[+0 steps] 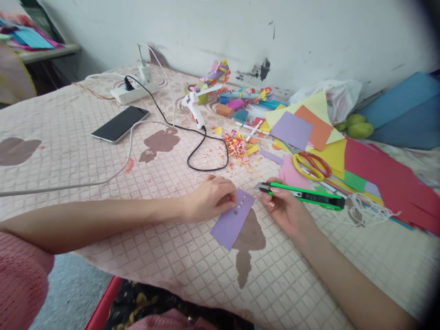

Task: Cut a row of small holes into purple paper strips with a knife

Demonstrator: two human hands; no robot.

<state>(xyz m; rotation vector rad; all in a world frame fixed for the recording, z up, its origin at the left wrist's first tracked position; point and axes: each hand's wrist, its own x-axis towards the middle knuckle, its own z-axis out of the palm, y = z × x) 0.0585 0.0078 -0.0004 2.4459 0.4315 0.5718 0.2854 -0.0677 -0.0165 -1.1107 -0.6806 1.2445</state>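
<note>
A small strip of purple paper (pixel 231 225) lies on the tablecloth, with several small holes near its far end. My left hand (pixel 212 198) is closed, its curled fingers and thumb at the left edge of this paper by the holes; the fingertips are partly hidden. To the right of the paper, my right hand (pixel 287 211) grips a green and black utility knife (pixel 305 195) between thumb and fingers. Its blade is out and points left, above the table and apart from the paper.
Colored paper sheets (pixel 292 130), yellow and red scissors (pixel 311 166) and white string (pixel 369 208) lie at the right. Beyond my hands are paper scraps (pixel 237 145), a white glue gun (pixel 195 107) with a looped cord, a phone (pixel 120 124) and a power strip (pixel 132 93).
</note>
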